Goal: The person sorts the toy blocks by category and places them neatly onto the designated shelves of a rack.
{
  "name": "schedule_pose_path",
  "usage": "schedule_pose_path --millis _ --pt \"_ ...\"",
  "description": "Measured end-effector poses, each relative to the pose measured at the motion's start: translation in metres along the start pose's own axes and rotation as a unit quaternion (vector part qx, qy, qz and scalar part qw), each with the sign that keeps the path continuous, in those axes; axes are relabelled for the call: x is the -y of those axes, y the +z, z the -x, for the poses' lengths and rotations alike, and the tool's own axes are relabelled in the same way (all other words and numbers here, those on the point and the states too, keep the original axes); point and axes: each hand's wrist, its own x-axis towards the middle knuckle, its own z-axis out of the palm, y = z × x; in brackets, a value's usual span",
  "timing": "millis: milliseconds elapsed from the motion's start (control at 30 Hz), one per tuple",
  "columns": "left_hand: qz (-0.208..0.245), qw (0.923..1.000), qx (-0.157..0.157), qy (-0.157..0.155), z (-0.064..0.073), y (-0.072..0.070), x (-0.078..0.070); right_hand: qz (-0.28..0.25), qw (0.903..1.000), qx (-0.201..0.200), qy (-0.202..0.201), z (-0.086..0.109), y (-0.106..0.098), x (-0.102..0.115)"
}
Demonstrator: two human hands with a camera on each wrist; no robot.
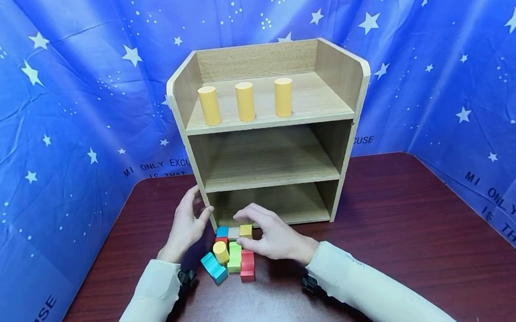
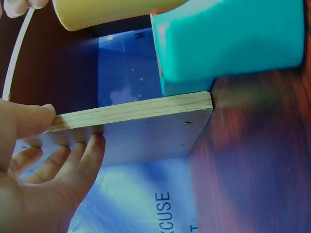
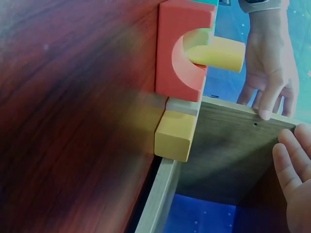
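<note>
My left hand is at the left side panel of the wooden shelf. In the left wrist view its thumb rests on the panel's front edge, with the fingers along the outer face. My right hand hovers over the right of the toy blocks, fingers extended and holding nothing. Below it stand a yellow cube and a red arch block. A pale cube and a blue cube continue the row leftward. Nearer lie a yellow cylinder, a green arch block and a teal arch block.
Three tall yellow cylinders stand in a row on the shelf's top board. Two lower compartments face the front. The dark red table extends on both sides, and a blue starry cloth hangs behind and around.
</note>
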Motion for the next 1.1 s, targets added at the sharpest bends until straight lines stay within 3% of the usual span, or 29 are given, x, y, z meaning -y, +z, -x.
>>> schedule_pose_path --millis 633,1100 --pt "0.007 0.9999 -0.008 0.011 -0.001 0.001 0.001 -0.016 0.9986 0.028 0.043 -0.007 0.018 -0.011" --pt "0.002 0.9999 -0.005 0.009 0.0 0.001 0.0 -0.007 0.9967 0.052 0.062 -0.009 0.031 -0.008"
